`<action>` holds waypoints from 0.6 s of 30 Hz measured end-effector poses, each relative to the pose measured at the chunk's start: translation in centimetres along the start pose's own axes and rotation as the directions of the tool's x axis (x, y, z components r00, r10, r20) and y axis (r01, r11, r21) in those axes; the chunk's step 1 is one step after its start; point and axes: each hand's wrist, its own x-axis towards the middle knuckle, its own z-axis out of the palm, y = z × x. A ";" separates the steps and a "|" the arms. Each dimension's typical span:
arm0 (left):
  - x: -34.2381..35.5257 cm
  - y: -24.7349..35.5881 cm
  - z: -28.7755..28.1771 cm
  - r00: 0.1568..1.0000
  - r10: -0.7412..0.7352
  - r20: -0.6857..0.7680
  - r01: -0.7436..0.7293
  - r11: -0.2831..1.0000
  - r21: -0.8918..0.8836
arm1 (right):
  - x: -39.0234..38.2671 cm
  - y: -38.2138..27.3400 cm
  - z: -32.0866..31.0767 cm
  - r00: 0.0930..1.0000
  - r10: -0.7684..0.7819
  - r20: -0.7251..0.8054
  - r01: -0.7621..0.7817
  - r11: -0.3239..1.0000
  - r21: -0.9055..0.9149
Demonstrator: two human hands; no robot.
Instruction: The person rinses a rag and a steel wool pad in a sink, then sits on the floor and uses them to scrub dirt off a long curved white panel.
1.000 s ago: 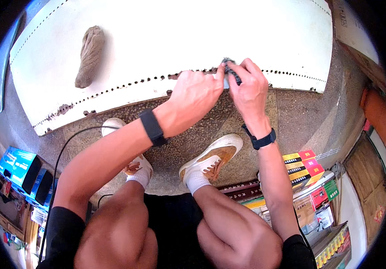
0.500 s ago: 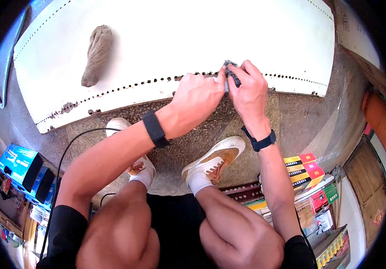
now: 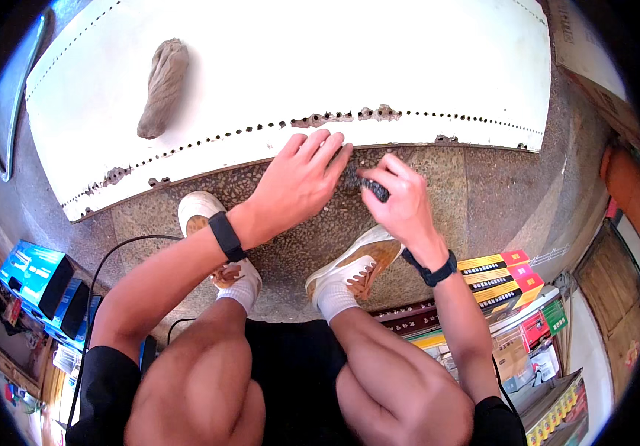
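Draws dark fibrous wad (image 3: 374,190) off perforated white panel (image 3: 297,59), pinched in right fingers (image 3: 390,175); spreads left fingers (image 3: 326,150) loosely, seemingly empty, exposing chipped holes (image 3: 381,113).

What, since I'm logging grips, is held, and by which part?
The right hand pinches a dark fuzzy wad; the exact part is unclear. The left hand holds nothing visible.

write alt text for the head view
A person's right hand grips a dark, fuzzy wad above a speckled floor, beside a white perforated panel. The left hand, open, is at the panel's near edge; a wrinkled brown bundle lies farther left.
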 end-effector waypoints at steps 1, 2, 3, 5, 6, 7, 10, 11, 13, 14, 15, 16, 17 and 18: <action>-0.2 0.2 0.0 0.999 0.012 -0.041 -0.010 0.999 0.044 | -0.7 -0.2 0.0 1.000 0.012 0.006 -0.012 0.999 0.042; 0.0 0.1 0.1 0.998 0.010 -0.058 -0.006 0.998 0.059 | -0.9 -0.2 -0.4 0.999 0.034 0.009 -0.035 0.997 0.071; 0.2 -0.1 0.3 0.997 0.008 -0.075 -0.002 0.997 0.075 | -1.1 -0.2 -0.8 0.998 0.056 0.010 -0.056 0.993 0.100; 1.2 -0.8 0.3 0.995 -0.005 -0.099 0.016 0.994 0.108 | -1.1 -0.1 -1.7 0.989 0.145 -0.008 -0.142 0.981 0.131; 1.8 -1.2 0.3 0.996 -0.003 -0.089 0.015 0.991 0.137 | -0.9 0.2 -2.3 0.988 0.148 -0.050 -0.142 0.984 0.106; 2.5 -1.6 0.5 0.997 0.003 -0.081 0.010 0.986 0.165 | -0.5 0.7 -2.9 0.986 0.139 -0.096 -0.130 0.988 0.086; 3.2 -2.1 0.8 0.997 0.062 -0.048 -0.053 0.984 0.171 | 0.7 1.9 -4.2 0.974 0.118 -0.195 -0.112 0.993 0.043; 3.0 -2.0 0.9 0.996 0.081 -0.042 -0.074 0.984 0.162 | 0.9 1.9 -4.6 0.968 0.126 -0.215 -0.118 0.992 0.047; 0.8 -0.7 1.9 0.942 0.330 0.068 -0.336 0.910 0.243 | 1.5 2.1 -5.0 0.960 0.131 -0.248 -0.123 0.991 0.045; -1.1 0.4 2.5 0.889 0.437 0.135 -0.455 0.874 0.172 | 1.5 2.3 -5.0 0.954 0.130 -0.269 -0.127 0.991 0.030; -3.4 1.6 2.6 0.828 0.526 0.194 -0.545 0.836 0.063 | 1.9 2.3 -4.9 0.948 0.122 -0.293 -0.123 0.992 0.016; -5.3 2.3 2.5 0.776 0.589 0.226 -0.595 0.802 -0.048 | 2.4 2.6 -5.2 0.941 0.108 -0.320 -0.120 0.993 -0.018; -6.3 2.6 1.8 0.757 0.618 0.211 -0.605 0.786 -0.129 | 2.9 3.4 -5.4 0.933 0.108 -0.344 -0.131 0.990 -0.043; -7.1 1.8 0.9 0.816 0.554 0.165 -0.534 0.832 -0.150 | 3.9 4.8 -5.5 0.919 0.100 -0.382 -0.143 0.986 -0.085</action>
